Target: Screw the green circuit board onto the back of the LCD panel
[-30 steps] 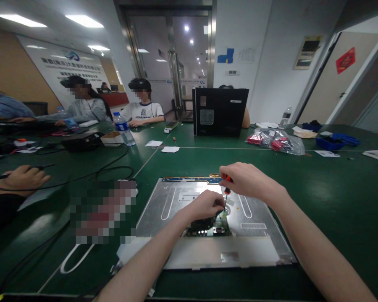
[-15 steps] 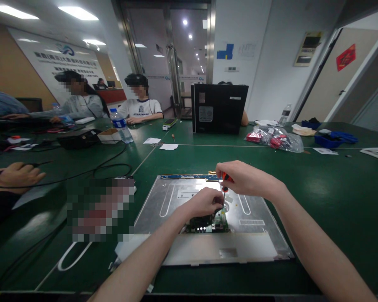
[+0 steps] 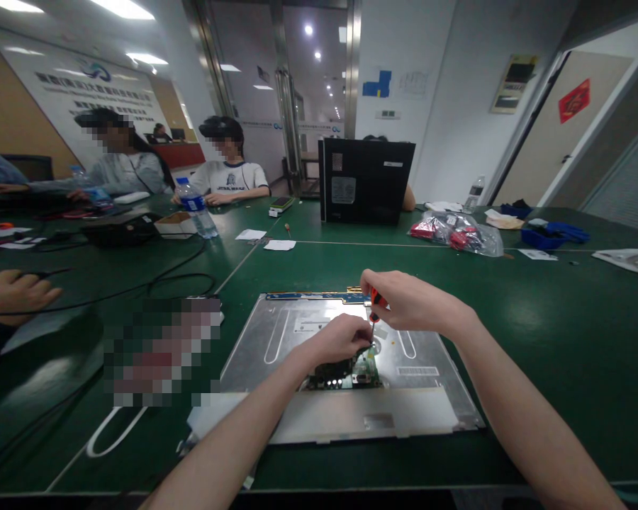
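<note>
2 hands (image 3: 401, 299), screwdriver (image 3: 376, 300) in right, circuit board (image 3: 369, 370)

**One head view, forward and down**

Your camera sits on your head, looking down and ahead across the table (image 3: 563, 333). Your left hand (image 3: 343, 336) and right hand (image 3: 401, 297) show near, just below centre, forearms (image 3: 239, 423) entering from 7 and 4 o'clock. Farther off, the view takes in the glass door (image 3: 279, 99) at 12 and the sign (image 3: 96, 92) at 10.
</note>
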`<state>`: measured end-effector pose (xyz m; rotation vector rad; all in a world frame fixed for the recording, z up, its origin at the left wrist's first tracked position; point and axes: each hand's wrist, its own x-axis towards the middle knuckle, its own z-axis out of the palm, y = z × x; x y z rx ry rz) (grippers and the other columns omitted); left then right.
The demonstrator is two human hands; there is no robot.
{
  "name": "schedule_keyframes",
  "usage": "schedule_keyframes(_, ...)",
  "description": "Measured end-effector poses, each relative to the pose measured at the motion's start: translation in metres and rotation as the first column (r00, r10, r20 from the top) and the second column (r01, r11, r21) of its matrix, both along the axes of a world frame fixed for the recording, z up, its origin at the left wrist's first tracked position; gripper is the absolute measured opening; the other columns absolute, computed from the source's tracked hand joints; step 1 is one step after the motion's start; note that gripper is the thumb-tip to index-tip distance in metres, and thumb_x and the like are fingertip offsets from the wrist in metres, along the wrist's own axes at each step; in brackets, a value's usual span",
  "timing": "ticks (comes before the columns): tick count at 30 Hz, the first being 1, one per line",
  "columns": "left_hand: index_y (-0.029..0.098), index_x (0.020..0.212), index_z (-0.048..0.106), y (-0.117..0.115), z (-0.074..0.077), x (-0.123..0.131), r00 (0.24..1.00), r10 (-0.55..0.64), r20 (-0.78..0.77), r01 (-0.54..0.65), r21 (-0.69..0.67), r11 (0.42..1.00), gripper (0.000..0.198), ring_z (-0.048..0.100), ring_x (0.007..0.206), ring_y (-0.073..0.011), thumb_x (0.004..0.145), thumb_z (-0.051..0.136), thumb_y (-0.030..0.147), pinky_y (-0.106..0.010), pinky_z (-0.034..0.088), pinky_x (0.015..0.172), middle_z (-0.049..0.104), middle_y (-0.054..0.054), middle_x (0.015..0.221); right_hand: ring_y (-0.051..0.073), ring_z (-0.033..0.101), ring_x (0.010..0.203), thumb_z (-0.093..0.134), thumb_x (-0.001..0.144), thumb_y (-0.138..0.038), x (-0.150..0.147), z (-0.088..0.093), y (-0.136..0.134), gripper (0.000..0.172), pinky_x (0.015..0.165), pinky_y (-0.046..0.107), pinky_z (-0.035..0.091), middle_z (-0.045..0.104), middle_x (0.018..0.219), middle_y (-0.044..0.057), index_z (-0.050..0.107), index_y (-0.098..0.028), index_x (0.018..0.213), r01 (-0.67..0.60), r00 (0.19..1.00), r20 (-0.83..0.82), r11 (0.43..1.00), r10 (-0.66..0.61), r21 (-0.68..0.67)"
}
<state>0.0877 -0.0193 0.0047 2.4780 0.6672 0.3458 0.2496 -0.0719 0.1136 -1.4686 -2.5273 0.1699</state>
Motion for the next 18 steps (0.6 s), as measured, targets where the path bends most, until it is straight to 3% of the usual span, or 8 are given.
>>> schedule_keyframes(8,0.015,0.076,0.066,-0.001,0.002,0.001,1.000,0.011,-0.021,-0.011,0.032,0.999,0.016,0.060,0.069,-0.0149,0.073,0.054,0.005,-0.021,0.040,0.064,0.069,-0.002,0.075,0.016,0.052,0.068,0.052,0.082,-0.025,-0.007,-0.005,-0.001,0.015,0.052,0.026,0.024,0.062,0.083,0.005,0.046,-0.021,0.096,0.107,0.991,0.074,0.990,-0.114,0.091)
schedule_keyframes(14,0.014,0.076,0.067,-0.001,0.003,0.001,1.000,-0.002,-0.020,0.003,0.042,0.999,0.018,0.060,0.070,-0.0159,0.072,0.053,0.003,-0.022,0.040,0.065,0.068,-0.004,0.076,0.019,0.056,0.064,0.055,0.084,-0.043,-0.008,-0.010,-0.003,0.027,0.050,0.026,0.021,0.063,0.080,0.004,0.044,-0.022,0.096,0.184,0.975,0.092,0.967,-0.202,0.177)
schedule_keyframes(18,0.015,0.075,0.067,0.000,0.002,0.001,1.000,-0.003,-0.017,0.003,0.049,0.999,0.018,0.059,0.069,-0.0154,0.072,0.053,0.003,-0.022,0.039,0.065,0.068,-0.003,0.074,0.018,0.056,0.062,0.054,0.084,-0.037,-0.007,-0.016,-0.004,0.021,0.051,0.026,0.021,0.063,0.078,0.004,0.044,-0.022,0.095,0.211,0.970,0.078,0.954,-0.231,0.212)
